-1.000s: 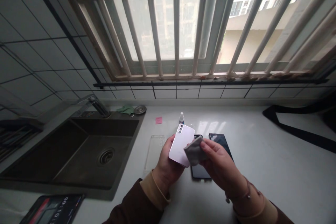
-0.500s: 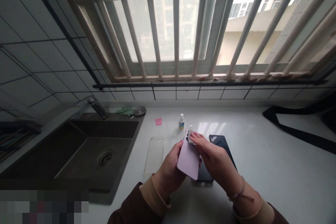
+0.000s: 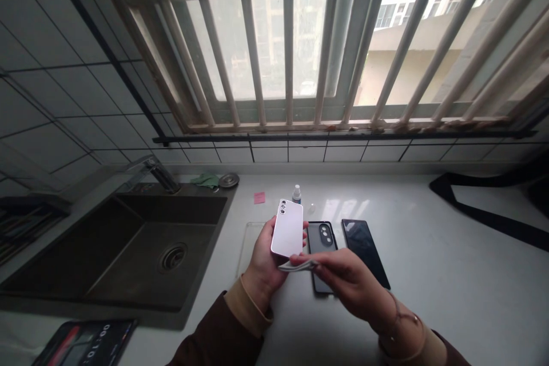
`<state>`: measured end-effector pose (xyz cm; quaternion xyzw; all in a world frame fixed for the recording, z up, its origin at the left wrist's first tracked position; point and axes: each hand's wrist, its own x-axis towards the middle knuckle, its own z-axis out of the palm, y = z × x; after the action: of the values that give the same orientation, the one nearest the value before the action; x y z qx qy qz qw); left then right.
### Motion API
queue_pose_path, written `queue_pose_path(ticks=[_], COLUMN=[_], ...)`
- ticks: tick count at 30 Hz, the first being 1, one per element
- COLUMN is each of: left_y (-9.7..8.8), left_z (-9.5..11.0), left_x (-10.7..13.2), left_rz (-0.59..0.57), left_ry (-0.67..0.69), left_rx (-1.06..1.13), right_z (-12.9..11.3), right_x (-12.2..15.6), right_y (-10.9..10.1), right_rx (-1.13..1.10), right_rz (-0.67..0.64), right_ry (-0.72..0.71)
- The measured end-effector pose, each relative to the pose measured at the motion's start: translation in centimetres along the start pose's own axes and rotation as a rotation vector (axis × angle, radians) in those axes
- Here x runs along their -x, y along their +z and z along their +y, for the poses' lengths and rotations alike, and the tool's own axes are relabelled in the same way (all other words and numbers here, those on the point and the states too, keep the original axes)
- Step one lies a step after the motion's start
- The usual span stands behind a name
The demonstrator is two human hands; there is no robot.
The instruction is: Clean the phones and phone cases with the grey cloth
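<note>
Grey cloth shifted to lilac smartphone's near end, right hand pinching it, left hand gripping smartphone, white-capped bottle half-hidden beyond, black phone case partly covered

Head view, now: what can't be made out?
Head view:
Screen side of the lilac rectangular phone: faces away.
Lower part of the small white-capped bottle: behind the phone.
Right side of the clear plastic case: behind the left hand.
Any writing on the square pink paper: too small.
Flat black strap: cut by right edge.

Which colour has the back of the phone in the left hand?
The phone's back is pale lilac, best seen in the head view.
</note>
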<state>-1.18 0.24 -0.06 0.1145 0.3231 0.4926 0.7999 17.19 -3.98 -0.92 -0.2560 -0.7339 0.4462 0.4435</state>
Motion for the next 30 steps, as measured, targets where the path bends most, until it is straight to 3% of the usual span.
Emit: queue_pose_path(ticks=[2,4,6,7,9,11,14,18,23,26,30], left_y=[0.1,0.1,0.1,0.1,0.1,0.1,0.2,0.4,0.4,0.1,-0.3], left_z=[0.0,-0.1,-0.3,-0.4,-0.8,-1.2,-1.6,-1.7,-1.3,-0.8,-0.1], left_x=[0.0,0.2,0.5,0.6,0.8,1.0,1.1,1.1,0.4,-0.2,-0.5], left_rz=[-0.059,-0.114,-0.162,-0.187,-0.228,-0.237,-0.193,-0.169,-0.062,0.032,0.060], left_ry=[0.033,0.006,-0.051,-0.076,-0.111,-0.144,-0.189,-0.168,-0.060,-0.035,0.012], left_rx=[0.002,-0.018,-0.056,-0.077,-0.108,-0.137,-0.157,-0.139,-0.032,0.020,0.036], right_z=[0.7,1.8,2.9,3.4,3.7,3.4,2.5,2.1,2.1,1.7,0.5], right_x=[-0.1,-0.4,-0.8,-0.9,-0.9,-0.6,-0.1,0.0,-0.6,-0.8,-0.7], right_y=[-0.8,-1.8,-2.9,-3.4,-4.0,-3.9,-3.0,-1.9,-1.4,-0.6,0.4], right_rx=[-0.222,-0.392,-0.424,-0.422,-0.364,-0.180,0.224,0.547,0.651,0.619,0.518], right_rz=[0.210,0.546,0.940,1.059,1.156,1.112,0.857,0.498,0.222,0.098,-0.003], right_ry=[0.140,0.246,0.288,0.287,0.274,0.283,0.282,0.027,-0.202,-0.260,-0.281])
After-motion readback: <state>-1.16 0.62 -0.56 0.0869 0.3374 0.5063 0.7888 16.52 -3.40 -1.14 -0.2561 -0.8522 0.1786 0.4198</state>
